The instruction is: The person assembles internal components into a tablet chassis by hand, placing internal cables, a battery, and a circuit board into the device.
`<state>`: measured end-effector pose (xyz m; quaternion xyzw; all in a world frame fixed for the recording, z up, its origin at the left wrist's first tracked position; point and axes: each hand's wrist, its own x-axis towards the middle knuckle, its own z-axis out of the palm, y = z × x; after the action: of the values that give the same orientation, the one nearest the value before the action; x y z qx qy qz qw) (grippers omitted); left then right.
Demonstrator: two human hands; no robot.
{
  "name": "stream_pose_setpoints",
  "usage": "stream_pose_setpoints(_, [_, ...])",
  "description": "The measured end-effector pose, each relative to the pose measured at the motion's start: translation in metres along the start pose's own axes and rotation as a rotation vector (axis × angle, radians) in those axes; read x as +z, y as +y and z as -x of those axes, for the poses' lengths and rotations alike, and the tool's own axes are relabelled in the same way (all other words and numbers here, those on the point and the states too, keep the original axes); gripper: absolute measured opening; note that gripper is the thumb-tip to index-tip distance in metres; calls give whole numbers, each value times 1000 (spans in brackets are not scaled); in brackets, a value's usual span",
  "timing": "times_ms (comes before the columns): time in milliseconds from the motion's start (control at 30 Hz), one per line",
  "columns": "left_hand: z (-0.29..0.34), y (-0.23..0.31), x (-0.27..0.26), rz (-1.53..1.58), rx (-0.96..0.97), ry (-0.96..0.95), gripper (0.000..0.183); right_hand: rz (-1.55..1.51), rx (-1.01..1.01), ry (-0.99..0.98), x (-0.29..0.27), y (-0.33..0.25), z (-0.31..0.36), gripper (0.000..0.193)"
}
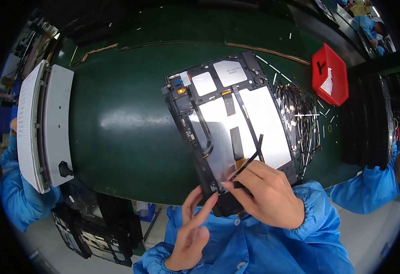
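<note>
An opened flat electronic device (pixel 267 125) lies tilted at the table's near edge. Silver plates, dark ribbon cables and small boards show inside its black frame. My right hand (pixel 273 194) is closed over the near end, pinching a thin black strip (pixel 250 160) whose kinked far end sticks up over the silver plate. Whether it is a cable or a tool I cannot tell. With its fingers stretched out and apart, my left hand (pixel 193 230) touches the device's near left corner by the index fingertip. The spot between both hands' fingertips is partly hidden.
Right of the device lies a pile of thin black cables (pixel 302 121) with white strips scattered about. Beyond it stands a red bin (pixel 330 86). At left is a white box-shaped unit (pixel 56 125) with a black plug (pixel 65 169). Other people in blue sleeves sit on both sides.
</note>
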<state>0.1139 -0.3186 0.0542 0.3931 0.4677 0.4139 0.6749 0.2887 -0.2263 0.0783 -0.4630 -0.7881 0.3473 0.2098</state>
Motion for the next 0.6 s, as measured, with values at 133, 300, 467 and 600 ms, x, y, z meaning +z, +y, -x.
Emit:
stream_pose_setpoints(133, [2, 7, 10, 39, -2, 68, 68, -27, 14, 61, 1, 2, 0, 12])
stream_pose_setpoints(300, [-4, 5, 1, 119, -84, 1, 66, -24, 48, -2, -1, 1, -1, 13])
stream_pose_setpoints(467, [-2, 7, -2, 88, -53, 12, 58, -18, 55, 26, 0, 0, -3, 13])
stream_pose_setpoints(600, [-1, 17, 6, -176, 82, -14, 62, -32, 39, 5, -2, 1, -2, 12])
